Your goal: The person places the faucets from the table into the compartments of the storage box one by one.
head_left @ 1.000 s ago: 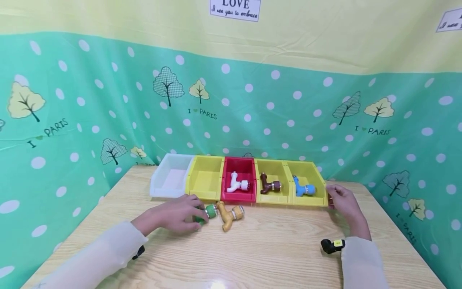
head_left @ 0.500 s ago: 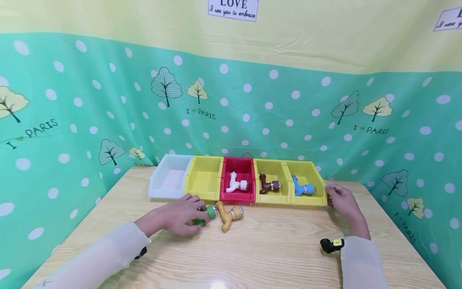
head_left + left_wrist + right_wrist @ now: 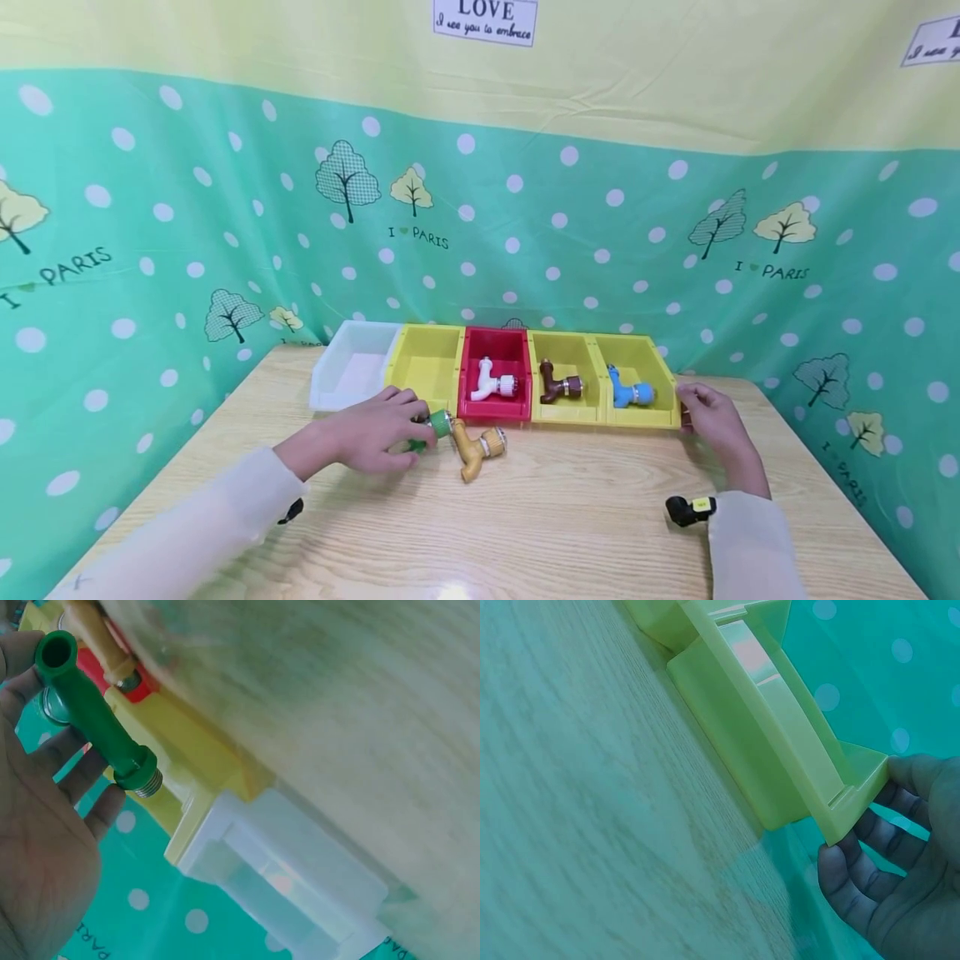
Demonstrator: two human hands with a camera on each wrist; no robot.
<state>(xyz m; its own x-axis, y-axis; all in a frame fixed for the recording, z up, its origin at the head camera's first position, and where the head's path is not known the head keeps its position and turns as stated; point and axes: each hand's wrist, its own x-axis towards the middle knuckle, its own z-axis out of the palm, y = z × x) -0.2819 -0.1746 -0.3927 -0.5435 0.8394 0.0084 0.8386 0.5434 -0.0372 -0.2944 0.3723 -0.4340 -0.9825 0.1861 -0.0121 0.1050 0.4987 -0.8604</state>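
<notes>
Okay so, the left hand (image 3: 375,433) has its fingers curled round the green tap (image 3: 97,720), maybe for control. Way over, the right hand (image 3: 716,417) pinches the end yellow bin (image 3: 637,417), probably steadying the row. Just beside the green tap lies an orange tap (image 3: 474,452); can't tell if they touch. Past the left grip, the second yellow bin's (image 3: 427,358) front wall is in the way. Rightward, white (image 3: 491,382), brown (image 3: 558,383) and blue taps (image 3: 628,393) sit binned.
</notes>
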